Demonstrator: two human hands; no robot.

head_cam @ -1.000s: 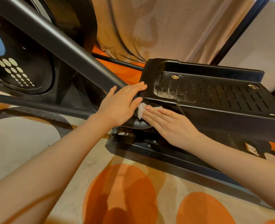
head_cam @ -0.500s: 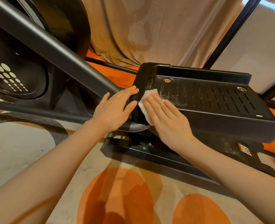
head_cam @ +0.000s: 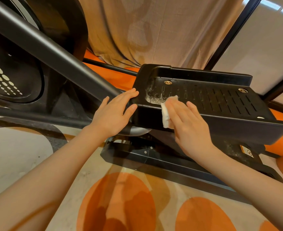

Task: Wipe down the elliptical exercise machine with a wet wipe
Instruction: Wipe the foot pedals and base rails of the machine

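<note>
Wet wipe (head_cam: 166, 112) is pressed over the near front edge of the black pedal (head_cam: 220, 100) by the flat-fingered right hand (head_cam: 190, 129). Pedal's front corner is steadied by the left hand (head_cam: 114, 114), fingers straight. Patterned floor (head_cam: 117, 205) below.

I see the elliptical machine's black foot pedal (head_cam: 220, 100) lying roughly level, a raised lip round its far and front ends, slots cut across its tread, two brass-coloured bolts showing. Pale grit is caked in its front corner. The white wet wipe (head_cam: 165, 114) is folded over the pedal's near edge, part on the tread beside the grit, part hanging down the side wall. A dark grey arm tube (head_cam: 51, 54) slants down to the pedal's front end, and the black flywheel housing (head_cam: 12, 77) with pale dots stands at left.
</note>
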